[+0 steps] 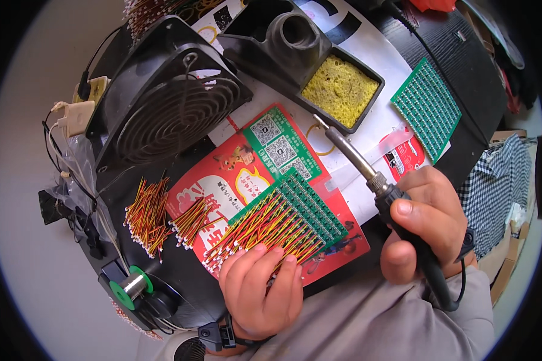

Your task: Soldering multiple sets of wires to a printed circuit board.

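Observation:
My right hand is closed round the dark grip of a soldering iron. Its metal tip points up and left, beside the yellow sponge in the black iron stand. A green circuit board panel lies on a red printed sheet. Rows of red, black and yellow wires with white ends fan out over the panel's left part. My left hand lies across the lower wires with fingers stretched and side by side. Whether the fingertips grip any wire is hidden.
Two loose wire bundles lie left, one large, one smaller. A black fan stands behind them. Another green panel lies far right. A solder spool sits at lower left. A cable crosses the upper right.

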